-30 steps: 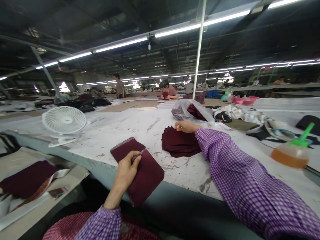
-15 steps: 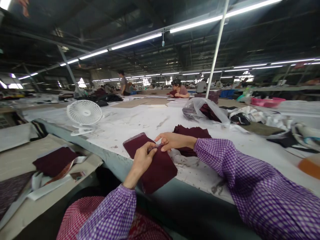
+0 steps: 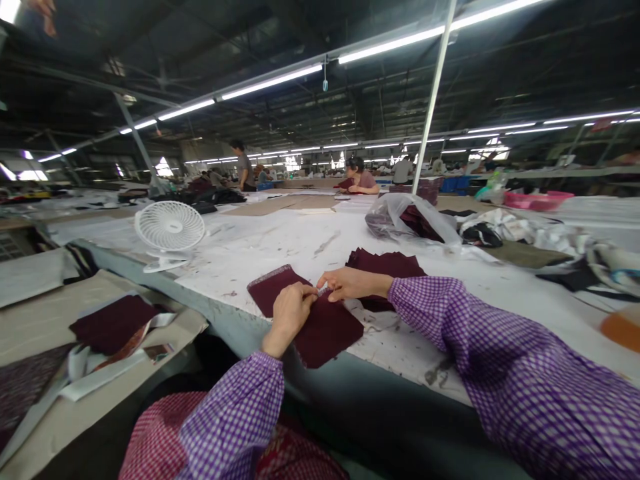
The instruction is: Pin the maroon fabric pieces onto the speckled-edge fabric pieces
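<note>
Both hands work at the near edge of the bench (image 3: pixel 270 243), about midway along its visible length. Left hand (image 3: pixel 291 312): fingers bent, thumb drawn in close to them, pinching the upper edge of a maroon cloth piece (image 3: pixel 334 333). Right hand (image 3: pixel 345 283): partly curled, thumb and forefinger slightly apart at the same edge, close to the left fingertips; cannot tell whether the cloth is gripped between them. The cloth piece lies slanted, its lower corner reaching out past the bench's near edge. A second maroon panel (image 3: pixel 270 287), pale along its upper border, shows on the left hand's far side, just in from that edge. A maroon stack (image 3: pixel 387 265), ragged at its far border, sits on the bench behind the right wrist. Farther in from the near edge, a clear plastic bag (image 3: pixel 383 217) holds more maroon cloth. A white fan (image 3: pixel 171 227) stands by the near edge, toward the bench's left corner. A pink basin (image 3: pixel 537 200) lies off to the right. Across the bench, a co-worker (image 3: pixel 367 181) leans over dark red cloth.
</note>
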Available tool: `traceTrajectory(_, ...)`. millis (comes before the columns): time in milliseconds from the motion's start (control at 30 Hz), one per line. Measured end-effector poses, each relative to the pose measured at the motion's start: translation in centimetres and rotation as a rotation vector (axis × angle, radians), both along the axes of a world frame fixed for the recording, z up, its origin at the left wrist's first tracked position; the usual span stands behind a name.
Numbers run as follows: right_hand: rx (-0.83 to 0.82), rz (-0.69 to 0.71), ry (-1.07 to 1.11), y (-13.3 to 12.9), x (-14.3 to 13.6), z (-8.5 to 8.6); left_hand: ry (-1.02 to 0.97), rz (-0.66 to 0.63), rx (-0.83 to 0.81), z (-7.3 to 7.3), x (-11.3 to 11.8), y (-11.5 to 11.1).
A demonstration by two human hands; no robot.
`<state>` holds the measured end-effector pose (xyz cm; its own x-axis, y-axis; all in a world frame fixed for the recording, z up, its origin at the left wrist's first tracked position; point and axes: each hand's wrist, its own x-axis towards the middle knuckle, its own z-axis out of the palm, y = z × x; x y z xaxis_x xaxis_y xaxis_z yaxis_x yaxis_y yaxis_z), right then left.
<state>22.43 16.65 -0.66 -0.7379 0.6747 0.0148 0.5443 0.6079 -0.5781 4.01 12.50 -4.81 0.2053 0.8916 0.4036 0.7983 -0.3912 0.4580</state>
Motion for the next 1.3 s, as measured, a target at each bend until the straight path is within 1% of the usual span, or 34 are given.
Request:
traceTrajectory(133, 0.356, 0.018, -0.195, 0.5, 0.5, 0.8, 0.166, -0.062, 0.135, -0.7, 0.3, -0.3)
traceTrajectory(167, 0.42, 0.029, -0.225, 0.6, 0.7, 1.0, 0.179, -0.069, 0.158, -0.8, 0.2, -0.4)
traceTrajectory(233, 0.495, 0.058, -0.271, 0.7, 0.9, 1.2, 0.186, -0.082, 0.188, -0.9, 0.1, -0.5)
traceTrajectory(367, 0.534, 0.083, -0.335, 0.7, 0.9, 0.9, 0.19, -0.097, 0.202, -1.1, 0.0, -0.4)
traceTrajectory(533, 0.56, 0.091, -0.364, 0.4, 0.6, 0.4, 0.213, -0.097, 0.219, -1.2, 0.0, -0.3)
traceTrajectory(733, 0.594, 0.092, -0.398, 0.1, 0.4, 0.4, 0.25, -0.08, 0.221, -1.1, 0.2, -0.5)
traceTrajectory(800, 0.658, 0.114, -0.416, -0.1, 0.3, 0.3, 0.248, -0.072, 0.22, -1.1, 0.2, -0.5)
traceTrajectory(933, 0.856, 0.188, -0.504, -0.5, 0.3, -0.5, 0.259, -0.079, 0.217, -0.9, 0.2, -0.5)
traceTrajectory(1033, 0.985, 0.254, -0.543, -0.5, 0.6, -1.4, 0.353, -0.129, 0.221, -0.6, 0.2, -0.6)
traceTrajectory(1100, 1.038, 0.289, -0.54, -0.4, 0.9, -1.8, 0.419, -0.146, 0.242, -0.3, 0.3, -0.8)
traceTrajectory(1133, 1.044, 0.296, -0.536, -0.2, 1.0, -1.9, 0.443, -0.149, 0.247, -0.2, 0.4, -0.9)
traceTrajectory(1200, 1.002, 0.268, -0.526, 0.1, 1.4, -1.7, 0.464, -0.15, 0.241, 0.0, 0.5, -1.0)
traceTrajectory(1300, 0.878, 0.139, -0.485, 0.2, 1.6, -0.7, 0.469, -0.146, 0.224, 0.1, 0.5, -1.0)
